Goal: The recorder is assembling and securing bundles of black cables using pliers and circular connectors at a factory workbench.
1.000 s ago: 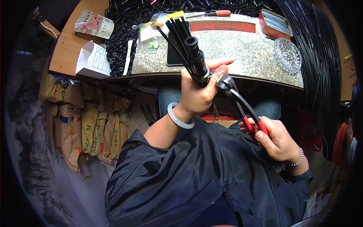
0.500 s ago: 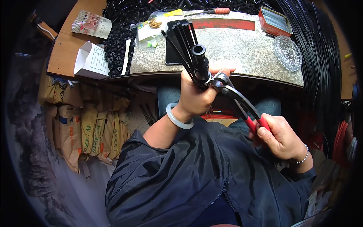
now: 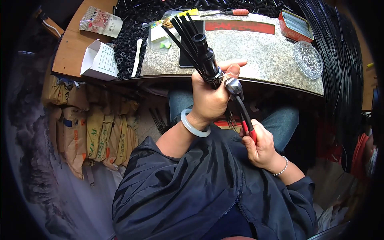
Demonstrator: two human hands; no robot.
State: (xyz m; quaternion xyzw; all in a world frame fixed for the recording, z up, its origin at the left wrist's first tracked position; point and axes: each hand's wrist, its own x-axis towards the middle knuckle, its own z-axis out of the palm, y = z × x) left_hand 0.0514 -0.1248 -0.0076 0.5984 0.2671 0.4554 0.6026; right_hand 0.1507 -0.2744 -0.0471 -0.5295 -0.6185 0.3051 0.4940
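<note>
Speckled stone counter (image 3: 256,52) lay ahead; below its edge the left hand (image 3: 210,100) gripped a black tube bundle (image 3: 200,48) while the right hand (image 3: 260,146) squeezed red-handled pliers (image 3: 242,108) at its metal band, seemingly mid-crimp, needing firm pressure.

Speckled polished stone slab (image 3: 264,60), matt black plastic tube bundle (image 3: 202,52), shiny metal-headed pliers (image 3: 240,104), glossy glass dish (image 3: 308,59).

Work surface: a speckled grey stone slab (image 3: 276,60) lying on a brown wooden bench (image 3: 72,56).
Under the bench: tan paper sacks (image 3: 92,132) stacked upright at the left.
Floor: mottled grey (image 3: 44,176), in shadow.
Right side: a thick hanging bundle of black cords (image 3: 340,68).
</note>
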